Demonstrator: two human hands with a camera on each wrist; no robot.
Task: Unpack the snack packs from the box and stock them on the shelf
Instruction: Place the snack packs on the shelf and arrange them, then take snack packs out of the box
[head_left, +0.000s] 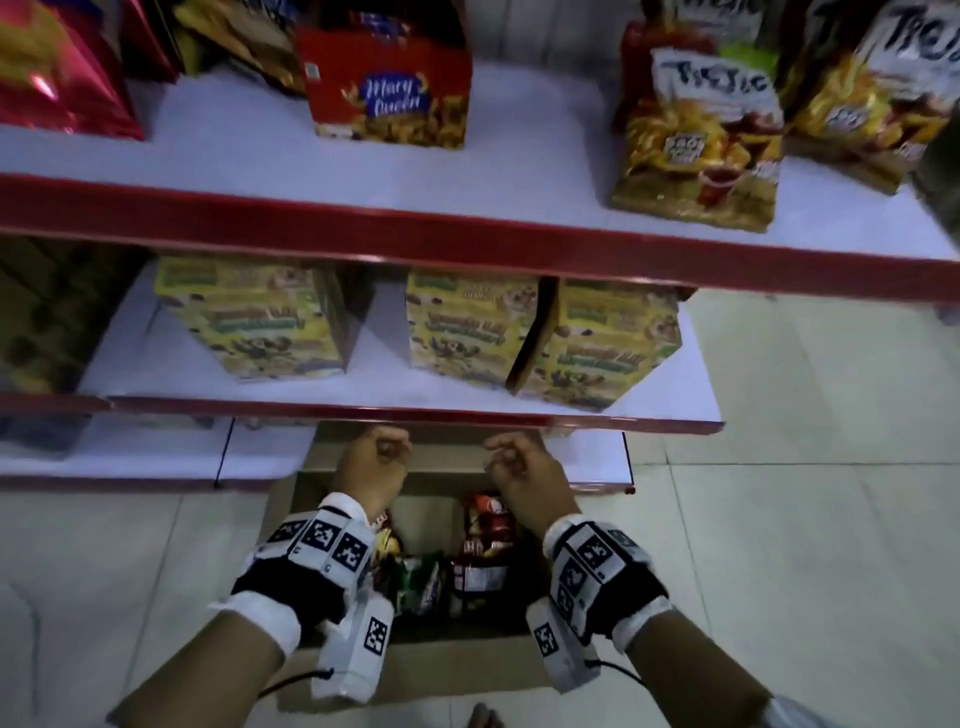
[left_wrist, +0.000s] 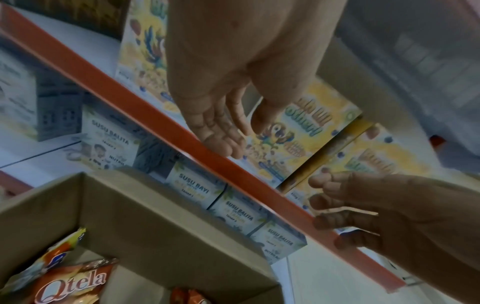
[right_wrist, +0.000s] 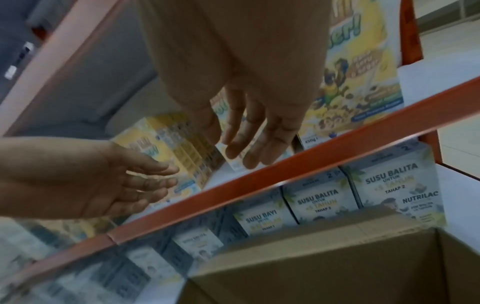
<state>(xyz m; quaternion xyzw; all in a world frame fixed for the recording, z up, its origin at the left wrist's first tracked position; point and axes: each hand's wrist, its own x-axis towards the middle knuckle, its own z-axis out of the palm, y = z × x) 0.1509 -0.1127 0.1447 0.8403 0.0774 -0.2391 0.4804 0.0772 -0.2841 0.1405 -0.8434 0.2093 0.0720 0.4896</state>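
Note:
An open cardboard box (head_left: 415, 660) stands on the floor against the lowest shelf. Inside lie several snack packs: a dark red one (head_left: 485, 540), a green one (head_left: 421, 582), and an orange Qtela pack (left_wrist: 75, 283). My left hand (head_left: 382, 449) and right hand (head_left: 511, 457) hover side by side over the box's far edge, just below the red lip of the middle shelf (head_left: 415, 413). Both hands have loosely bent fingers and hold nothing. In the left wrist view my left hand (left_wrist: 221, 131) hangs relaxed, and so does my right hand (right_wrist: 249, 142) in its own view.
The top shelf (head_left: 519, 171) carries a red Mary Queen box (head_left: 389, 88) and orange snack bags (head_left: 696, 140), with bare room between them. Yellow cereal boxes (head_left: 249, 317) fill the middle shelf. White milk cartons (right_wrist: 394, 185) line the bottom shelf behind the box. Tiled floor (head_left: 805, 519) lies to the right.

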